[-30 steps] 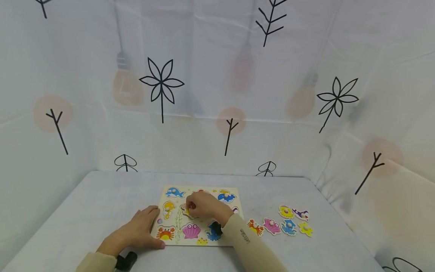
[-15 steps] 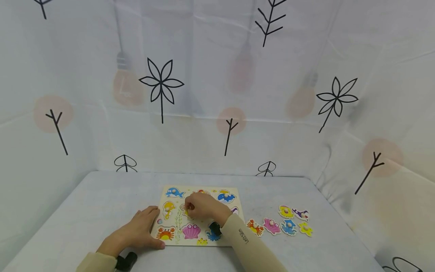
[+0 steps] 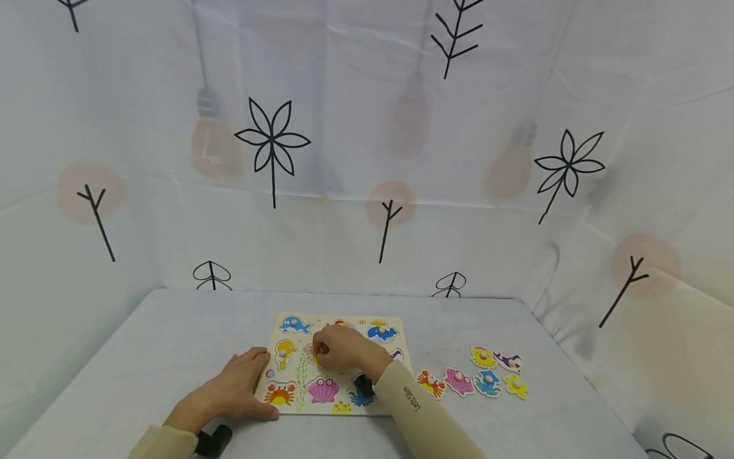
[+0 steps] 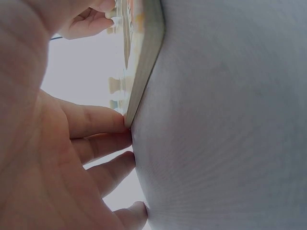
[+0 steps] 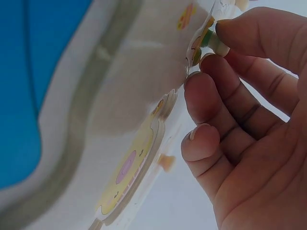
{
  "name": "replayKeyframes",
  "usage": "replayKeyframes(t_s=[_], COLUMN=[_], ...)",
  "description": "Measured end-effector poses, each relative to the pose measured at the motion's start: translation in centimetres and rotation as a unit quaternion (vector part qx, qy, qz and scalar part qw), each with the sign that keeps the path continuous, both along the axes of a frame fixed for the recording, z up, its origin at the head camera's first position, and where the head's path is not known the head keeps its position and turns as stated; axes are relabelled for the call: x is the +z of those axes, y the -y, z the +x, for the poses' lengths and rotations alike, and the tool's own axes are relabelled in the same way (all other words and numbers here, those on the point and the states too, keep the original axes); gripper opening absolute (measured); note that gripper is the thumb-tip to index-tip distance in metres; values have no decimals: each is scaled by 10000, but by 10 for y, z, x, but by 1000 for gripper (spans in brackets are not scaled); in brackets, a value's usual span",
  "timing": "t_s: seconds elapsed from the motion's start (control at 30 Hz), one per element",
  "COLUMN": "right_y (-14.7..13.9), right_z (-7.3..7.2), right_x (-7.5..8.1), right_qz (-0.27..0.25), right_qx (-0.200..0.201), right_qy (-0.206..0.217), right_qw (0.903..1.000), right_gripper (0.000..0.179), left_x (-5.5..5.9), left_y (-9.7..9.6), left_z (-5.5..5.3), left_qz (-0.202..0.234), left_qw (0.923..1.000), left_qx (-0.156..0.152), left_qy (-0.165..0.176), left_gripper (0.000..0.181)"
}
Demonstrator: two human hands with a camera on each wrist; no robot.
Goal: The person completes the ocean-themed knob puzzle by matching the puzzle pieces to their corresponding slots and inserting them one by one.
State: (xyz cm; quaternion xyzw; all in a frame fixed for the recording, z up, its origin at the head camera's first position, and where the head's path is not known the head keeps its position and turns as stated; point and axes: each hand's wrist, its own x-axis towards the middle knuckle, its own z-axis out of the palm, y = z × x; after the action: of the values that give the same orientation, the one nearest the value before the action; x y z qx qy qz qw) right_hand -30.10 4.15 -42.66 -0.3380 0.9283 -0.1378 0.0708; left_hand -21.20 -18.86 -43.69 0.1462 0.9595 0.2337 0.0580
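Note:
A pale wooden puzzle board (image 3: 315, 410) with sea animal pictures lies on the table. My left hand (image 3: 235, 387) rests at its left side, fingers along the edge and thumb at the near left corner. In the left wrist view, the fingers (image 4: 98, 120) are fairly straight, their tips at the board's corner and the tabletop. My right hand (image 3: 346, 347) is over the middle of the board. There its thumb and fingertips pinch the small knob (image 5: 218, 44) of a yellow and green puzzle piece (image 5: 197, 53), whose animal is mostly hidden.
Right of the board lie several loose knobbed pieces: a crab (image 3: 430, 384), a pink shell (image 3: 459, 381), a blue octopus (image 3: 487, 382), a yellow fish (image 3: 515, 386) and others. A blue whale (image 3: 295, 324) and a seahorse (image 3: 283, 354) with knobs sit in the board. Patterned cloth walls surround the white-covered table.
The puzzle piece under my right hand, tilted with its edge showing a second ago, now lies flatter against the board. My left hand stays where it was.

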Motion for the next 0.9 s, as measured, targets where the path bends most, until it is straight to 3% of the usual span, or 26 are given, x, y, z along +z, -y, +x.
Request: replayKeyframes(t_s=[0.4, 0.63, 0.9], right_y=[-12, -32, -68], right_z=[4, 5, 13], right_x=[4, 7, 10], right_qz=[-93, -128, -212], right_qx=[-149, 81, -261], right_qy=[107, -34, -36], right_qw=[9998, 9999, 9994], right_gripper=[13, 19, 14], left_x=[-1, -1, -3], left_y=[0, 0, 1], left_z=[0, 0, -1], left_qz=[-21, -30, -77], left_qw=[10000, 9999, 10000], left_qx=[10, 83, 58], left_qy=[1, 101, 4], left_gripper=[111, 111, 112])
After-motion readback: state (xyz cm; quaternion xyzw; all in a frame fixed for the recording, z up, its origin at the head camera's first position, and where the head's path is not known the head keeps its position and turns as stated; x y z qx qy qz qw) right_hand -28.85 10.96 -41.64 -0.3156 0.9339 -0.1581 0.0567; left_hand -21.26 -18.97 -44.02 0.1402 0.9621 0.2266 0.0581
